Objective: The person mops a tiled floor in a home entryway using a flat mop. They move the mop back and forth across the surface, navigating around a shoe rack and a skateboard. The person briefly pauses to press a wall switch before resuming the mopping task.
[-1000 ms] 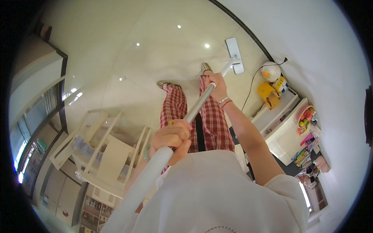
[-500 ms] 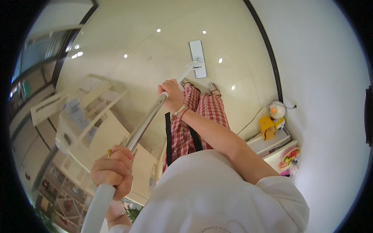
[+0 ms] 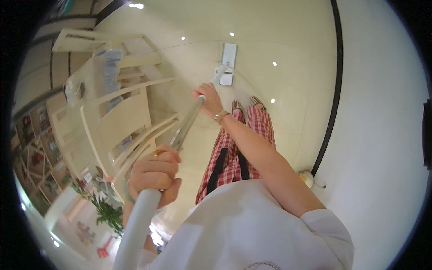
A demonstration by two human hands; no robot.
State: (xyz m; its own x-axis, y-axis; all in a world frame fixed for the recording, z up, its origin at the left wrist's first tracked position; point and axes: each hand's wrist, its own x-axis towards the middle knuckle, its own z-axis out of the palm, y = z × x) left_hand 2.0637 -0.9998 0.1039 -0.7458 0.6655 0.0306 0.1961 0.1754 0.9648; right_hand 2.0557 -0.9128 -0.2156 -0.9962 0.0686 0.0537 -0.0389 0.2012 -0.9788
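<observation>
A flat mop [image 3: 188,122] with a silver and white pole slants across the view from lower left to upper middle. My left hand [image 3: 155,175], with a gold ring, is wrapped round the pole just above its thick pale grip. Farther up, my right hand [image 3: 209,99] grips the pole near the white lower section; a bracelet circles that wrist. The mop's rectangular flat head [image 3: 229,55] lies on the shiny tiled floor [image 3: 288,121], a little ahead of my feet.
Pale wooden chairs [image 3: 123,114] stand close on the left, one with a bluish-grey cloth. A green plant [image 3: 108,211] and shelves [image 3: 40,162] lie behind them. Black skirting [image 3: 335,90] runs along the white wall [image 3: 382,112] on the right, with a small round object [image 3: 307,177] near it.
My view has turned and shifted, so the chairs appear higher and nearer, and the yellow item and toys on the right are out of sight. Both hands keep hold of the mop.
</observation>
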